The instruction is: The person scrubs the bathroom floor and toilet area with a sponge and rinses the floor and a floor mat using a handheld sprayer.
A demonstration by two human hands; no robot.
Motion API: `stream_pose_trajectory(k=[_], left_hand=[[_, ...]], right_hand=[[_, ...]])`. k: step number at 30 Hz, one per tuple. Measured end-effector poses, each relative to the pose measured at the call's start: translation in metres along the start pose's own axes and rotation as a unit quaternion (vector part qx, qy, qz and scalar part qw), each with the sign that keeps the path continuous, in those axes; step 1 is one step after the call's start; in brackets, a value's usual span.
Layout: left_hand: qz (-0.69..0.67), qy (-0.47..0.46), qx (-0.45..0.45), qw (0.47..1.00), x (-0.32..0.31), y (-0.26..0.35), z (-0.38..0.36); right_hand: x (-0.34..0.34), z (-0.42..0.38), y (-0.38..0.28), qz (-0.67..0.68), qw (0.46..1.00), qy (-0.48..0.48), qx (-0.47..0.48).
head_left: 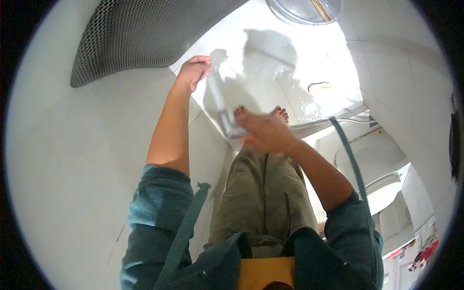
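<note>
My left hand [194, 73] is raised beside the lower edge of a grey honeycomb-textured mat [140, 36], its fingers curled in a pinch; what they hold, if anything, I cannot make out. Below it a pale, see-through streak runs down to a blurred grey, bent piece [229, 124] near my feet. My right hand [266, 133] is smeared by motion in front of my shins, right next to that grey piece. A white hose [333, 121] runs from behind the right hand toward the wall on the right.
Both bare feet [280, 113] stand on a wet, brightly lit tiled floor [299, 53]. A small yellow-and-white oblong item [319, 87] lies on it. At the top is a clear round basin [307, 12] with a yellowish stick. A white toilet [372, 154] stands at the right.
</note>
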State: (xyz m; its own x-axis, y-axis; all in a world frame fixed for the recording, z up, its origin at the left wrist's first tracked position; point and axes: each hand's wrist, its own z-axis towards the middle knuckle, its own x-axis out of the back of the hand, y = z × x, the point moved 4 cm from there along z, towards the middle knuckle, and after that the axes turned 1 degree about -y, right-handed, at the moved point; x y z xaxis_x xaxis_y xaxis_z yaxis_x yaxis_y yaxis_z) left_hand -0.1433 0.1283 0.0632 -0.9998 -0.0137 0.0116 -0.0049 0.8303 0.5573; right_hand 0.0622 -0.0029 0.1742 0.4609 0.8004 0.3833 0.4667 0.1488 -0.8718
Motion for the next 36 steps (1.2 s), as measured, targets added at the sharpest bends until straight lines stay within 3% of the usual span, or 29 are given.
stream_pose_trajectory(k=[2, 4, 5, 7, 8, 9, 10, 11, 12, 14, 15, 17, 18, 20, 21, 23, 24, 27, 31, 33, 34, 36], left_hand=[[0.072, 0.037, -0.071, 0.994, -0.003, 0.019, 0.009], [0.122, 0.107, -0.187, 0.969, 0.004, 0.048, 0.008], [0.16, 0.142, -0.245, 0.946, 0.012, 0.065, 0.009], [0.38, 0.263, -0.436, 0.773, 0.026, 0.116, -0.009], [0.479, 0.352, -0.487, 0.64, 0.025, 0.14, -0.033], [0.517, 0.416, -0.518, 0.54, 0.028, 0.163, -0.047], [0.531, 0.471, -0.515, 0.48, 0.028, 0.185, -0.061], [0.526, 0.453, -0.584, 0.42, 0.027, 0.211, -0.076], [0.489, 0.541, -0.534, 0.428, 0.011, 0.214, -0.1], [0.5, 0.507, -0.532, 0.459, 0.027, 0.237, -0.097], [0.499, 0.507, -0.533, 0.458, 0.054, 0.247, -0.082], [0.493, 0.308, -0.547, 0.603, 0.089, 0.26, -0.051], [0.493, 0.304, -0.548, 0.603, 0.085, 0.26, -0.047], [0.6, 0.412, -0.355, 0.587, 0.045, 0.258, -0.077], [0.6, 0.412, -0.355, 0.587, 0.049, 0.261, -0.078], [0.526, 0.329, -0.513, 0.593, 0.054, 0.267, -0.086], [0.527, 0.329, -0.51, 0.594, 0.059, 0.267, -0.084], [0.573, 0.39, -0.575, 0.434, 0.056, 0.274, -0.095], [0.58, 0.37, -0.581, 0.434, 0.054, 0.282, -0.105], [0.584, 0.378, -0.605, 0.387, 0.053, 0.283, -0.107], [0.585, 0.378, -0.603, 0.388, 0.054, 0.285, -0.104], [0.525, 0.359, -0.634, 0.439, 0.058, 0.287, -0.103]], right_hand=[[0.032, -0.006, 0.02, 0.017, 0.984, 0.175, -0.023], [0.052, -0.012, 0.037, 0.204, 0.937, 0.247, -0.14], [0.059, -0.013, 0.043, 0.243, 0.919, 0.277, -0.142], [0.063, -0.014, 0.051, 0.294, 0.889, 0.326, -0.132], [0.063, -0.013, 0.047, 0.291, 0.89, 0.327, -0.131], [0.061, -0.011, 0.04, 0.264, 0.91, 0.298, -0.117], [0.059, -0.009, 0.034, 0.238, 0.928, 0.268, -0.104], [0.055, -0.012, 0.049, 0.224, 0.926, 0.283, -0.113], [0.063, -0.017, 0.054, 0.257, 0.904, 0.308, -0.15], [0.078, -0.025, 0.055, 0.368, 0.853, 0.351, -0.119], [0.081, -0.025, 0.056, 0.35, 0.852, 0.366, -0.134], [0.078, -0.023, 0.045, 0.328, 0.872, 0.342, -0.123], [0.076, -0.021, 0.041, 0.306, 0.891, 0.315, -0.113], [0.063, -0.017, 0.049, 0.266, 0.919, 0.256, -0.138], [0.06, -0.013, 0.036, 0.228, 0.945, 0.211, -0.102], [0.044, 0.0, 0.014, 0.115, 0.985, 0.11, -0.066], [0.032, 0.006, 0.01, 0.042, 0.996, 0.052, -0.066], [-0.017, 0.023, 0.021, -0.025, 0.999, 0.018, -0.013], [-0.043, 0.037, 0.018, -0.072, 0.996, -0.037, 0.03], [-0.05, 0.04, 0.019, -0.068, 0.994, -0.076, 0.029], [-0.054, 0.042, 0.021, -0.073, 0.993, -0.085, 0.026], [-0.06, 0.043, 0.024, -0.079, 0.992, -0.094, 0.025]])
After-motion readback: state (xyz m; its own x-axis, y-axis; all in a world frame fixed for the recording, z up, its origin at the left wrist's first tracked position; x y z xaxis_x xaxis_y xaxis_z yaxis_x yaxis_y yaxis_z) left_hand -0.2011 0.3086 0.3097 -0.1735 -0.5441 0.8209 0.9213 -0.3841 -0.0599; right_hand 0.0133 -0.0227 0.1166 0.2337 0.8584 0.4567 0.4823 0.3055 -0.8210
